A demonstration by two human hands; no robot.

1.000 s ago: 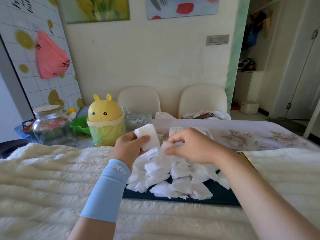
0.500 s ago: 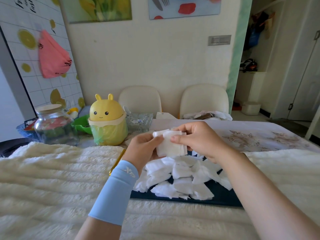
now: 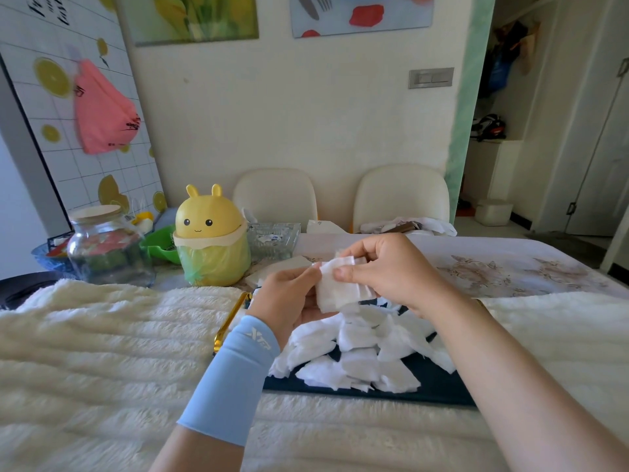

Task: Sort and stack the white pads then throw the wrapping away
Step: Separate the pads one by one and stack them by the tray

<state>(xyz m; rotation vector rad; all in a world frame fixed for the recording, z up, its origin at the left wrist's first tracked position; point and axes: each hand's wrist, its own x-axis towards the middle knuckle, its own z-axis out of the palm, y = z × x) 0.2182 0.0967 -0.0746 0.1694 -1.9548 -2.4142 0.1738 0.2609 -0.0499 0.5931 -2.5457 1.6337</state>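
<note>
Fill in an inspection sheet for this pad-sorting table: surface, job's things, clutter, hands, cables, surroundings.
Surface: cream fluffy blanket with a dark tray on it.
Job's things: stack of white pads held above the tray; loose pile of pads on the tray.
Clutter: yellow bunny bin, glass jar, green bowl and glass dish beyond the blanket.
Hands: left hand and right hand both pinch the stack.
Cables: nothing seen.
Surroundings: cream chairs; pink bag on the tiled wall.

- 2 hands [image 3: 289, 298] [image 3: 391, 270]
- 2 cream chairs [image 3: 275, 195] [image 3: 401, 192]
- 2 wall pictures [image 3: 194, 18] [image 3: 360, 11]
- 1 yellow bunny bin [image 3: 211, 240]
- 1 glass jar [image 3: 105, 247]
- white pads [image 3: 357, 352]: a whole heap, can't count em
</note>
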